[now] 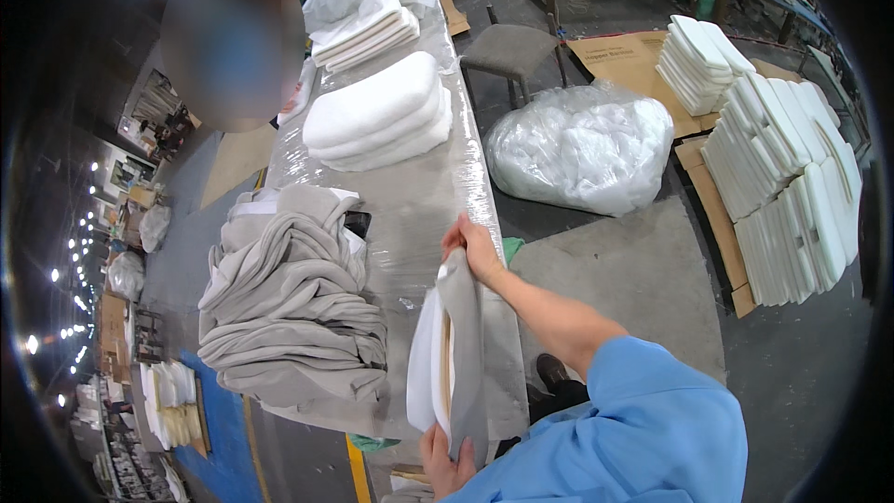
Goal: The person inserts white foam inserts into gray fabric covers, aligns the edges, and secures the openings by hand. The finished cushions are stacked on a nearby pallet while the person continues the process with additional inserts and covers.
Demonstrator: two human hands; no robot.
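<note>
A long cushion (460, 345) with a grey fabric cover stands on its edge at the table's right side. Along its open side, white padding and a thin tan layer show. My right hand (477, 247) grips the cushion's far end, with the fingers bent over its corner. At the near end, my left hand (445, 461) holds the cover's edge, thumb on one side and fingers on the other. To the left of the cushion lies a big heap of grey fabric covers (289, 307).
On the plastic-wrapped table (396, 251) sit stacked white batting pads (377, 116) and folded white sheets (368, 33). A clear bag of white filling (582, 144) rests on the floor by a grey chair (512, 48). White foam stacks (782, 177) stand on cardboard. Another person is at the far left.
</note>
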